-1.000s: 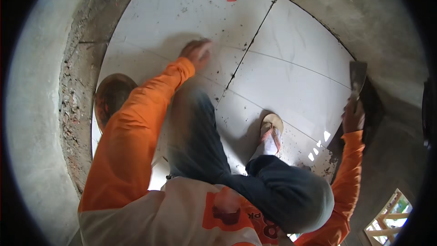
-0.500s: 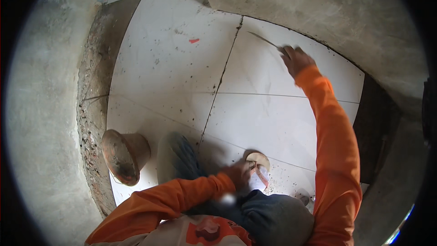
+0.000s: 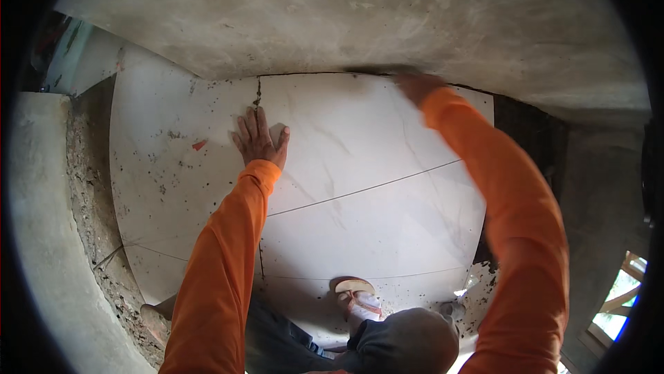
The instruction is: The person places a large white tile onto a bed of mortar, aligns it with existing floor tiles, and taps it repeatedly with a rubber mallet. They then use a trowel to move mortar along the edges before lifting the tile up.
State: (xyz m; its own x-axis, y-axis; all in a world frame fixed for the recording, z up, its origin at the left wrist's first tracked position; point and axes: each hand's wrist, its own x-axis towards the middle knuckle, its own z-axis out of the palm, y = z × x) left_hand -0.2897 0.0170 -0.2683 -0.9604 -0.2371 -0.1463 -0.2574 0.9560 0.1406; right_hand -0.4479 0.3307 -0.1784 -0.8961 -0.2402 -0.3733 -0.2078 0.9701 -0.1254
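My left hand (image 3: 259, 140) lies flat with fingers spread on a white floor tile (image 3: 339, 139), over the dark joint between two tiles. At the far edge of the tiles, by the concrete wall, my right hand (image 3: 420, 88) is blurred by motion. It is closed on a thin-bladed tool (image 3: 370, 68), which shows as a dark streak along the gap at the wall's foot. Whether the blade is in the gap or just above it, I cannot tell.
A concrete wall (image 3: 332, 21) bounds the far side. Rough broken mortar (image 3: 93, 198) lines the left edge. A bucket (image 3: 155, 324) is partly hidden by my left sleeve. Crumbs and a red scrap (image 3: 200, 145) lie on the tiles. My sandalled foot (image 3: 360, 303) is near.
My left hand has moved from beside my foot to lie flat on the tiles. My right hand has carried the thin-bladed tool to the wall's foot. The view has shifted.
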